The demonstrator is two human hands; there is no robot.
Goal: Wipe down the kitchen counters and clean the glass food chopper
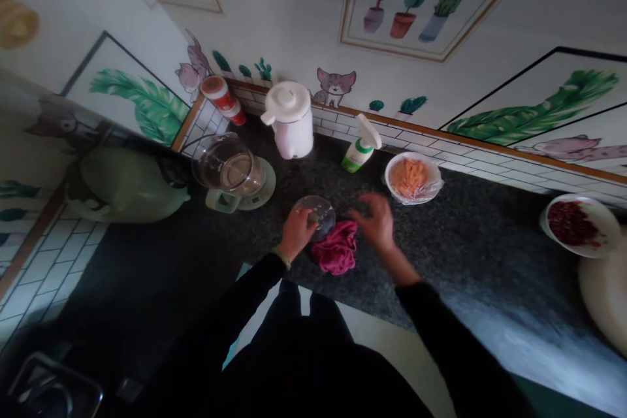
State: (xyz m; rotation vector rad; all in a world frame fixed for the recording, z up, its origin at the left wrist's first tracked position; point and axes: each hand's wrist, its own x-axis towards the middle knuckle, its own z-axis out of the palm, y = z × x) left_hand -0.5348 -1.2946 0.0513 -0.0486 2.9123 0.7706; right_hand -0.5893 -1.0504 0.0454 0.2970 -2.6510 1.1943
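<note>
My left hand (296, 233) is closed, its fingertips pinching a small greyish knob at the middle of a clear round lid (323, 209) on the dark counter. Just right of the lid, my right hand (376, 221) hovers with fingers bent, smeared by motion; whether it holds anything does not show. Between the two hands lies a crumpled magenta cloth (337, 249), close against the lid's near edge.
Left stands a clear bowl (228, 163) on a pale kitchen scale (264, 186), beside a green appliance (127, 184). Along the wall are a white jug (292, 124), a spray bottle (358, 151) and a bowl of orange shreds (411, 177). A bowl of dark red pieces (575, 223) sits far right.
</note>
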